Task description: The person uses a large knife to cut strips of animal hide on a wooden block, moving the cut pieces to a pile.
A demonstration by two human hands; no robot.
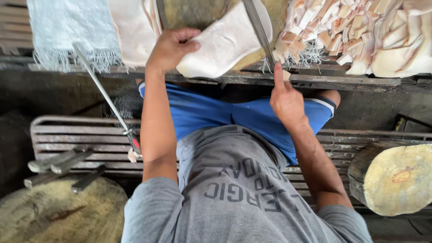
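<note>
Your left hand (pixel 171 47) lies on the near end of a pale slab (pixel 222 42) of fat or skin, fingers curled over its edge and thumb pressed on top, so the slab is pinned flat on the round block (pixel 198 13) at the top of the view. The slab's lower corner hangs past the block toward the bench edge (pixel 342 81).

Your right hand (pixel 285 101) is closed around the handle of a knife (pixel 258 29), forefinger stretched up along it; the long blade runs up and to the left across the slab's right side. The handle itself is hidden in your fist.

To the right of the blade lies a heap of cut pieces (pixel 360 31), pale with pinkish edges, small chunks near the knife and larger folded sheets further right. Left of your left hand more uncut sheets (pixel 132 31) lie beside a light fringed cloth (pixel 72 31). A sharpening steel (pixel 105 96) leans from the cloth down to the slatted rack (pixel 81 135), its red-marked handle beside your left forearm. Several more knife handles (pixel 58 164) rest at lower left above a worn round block (pixel 58 211); another log block (pixel 398 177) stands at the right.
</note>
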